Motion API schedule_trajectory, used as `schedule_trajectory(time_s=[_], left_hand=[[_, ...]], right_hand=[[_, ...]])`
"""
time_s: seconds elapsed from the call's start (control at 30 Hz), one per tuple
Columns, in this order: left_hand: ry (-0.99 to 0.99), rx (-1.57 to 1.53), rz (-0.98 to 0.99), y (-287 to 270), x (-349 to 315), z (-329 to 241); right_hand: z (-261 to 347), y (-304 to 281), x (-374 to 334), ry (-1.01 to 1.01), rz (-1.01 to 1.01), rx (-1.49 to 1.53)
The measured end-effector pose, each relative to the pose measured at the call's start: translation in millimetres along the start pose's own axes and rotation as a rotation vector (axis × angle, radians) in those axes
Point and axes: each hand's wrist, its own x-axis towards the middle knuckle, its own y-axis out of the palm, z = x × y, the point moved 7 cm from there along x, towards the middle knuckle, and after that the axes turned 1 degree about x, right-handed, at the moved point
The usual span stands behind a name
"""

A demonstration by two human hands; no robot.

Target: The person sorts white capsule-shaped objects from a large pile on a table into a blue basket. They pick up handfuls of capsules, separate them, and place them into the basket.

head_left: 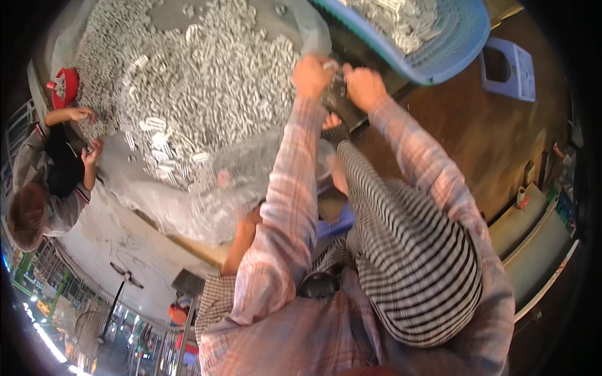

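My left hand [311, 76] is closed, its fingertips pinched at the right edge of a large heap of small grey-white striped pieces [213, 81]. Close beside it, my right hand [365, 86] is also closed, knuckles up. Between the two hands show a few small whitish bits [332, 67], blurred; whether they form one strip or loose pieces I cannot tell. The heap lies on clear plastic sheeting [182, 216], with some pieces still joined in short rows [162, 145]. Just past my hands stands a blue basket [433, 74] with whitish, translucent scraps [404, 25] in it.
A blue plastic stool [525, 72] is on the brown floor to the right. Across the heap at left, another person [47, 169] works by a red bowl [65, 88]. A second person's checked sleeve [213, 297] and forearm reach in beside my left arm.
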Motion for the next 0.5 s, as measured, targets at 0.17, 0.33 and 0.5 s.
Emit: schedule_trajectory(time_s=[0.17,0.33,0.5], left_hand=[[-0.049,-0.028,-0.001,-16,-22,3],[0.322,-0.582,-0.041,-91,-54,-37],[0.715,-0.714,-0.209,-180,-55,-182]], right_hand=[[38,-83,-65,-0.191,-0.366,0.325],[4,-228,-105,-0.348,-1.195,0.764],[-35,-269,-34,0.045,-0.890,-0.027]])
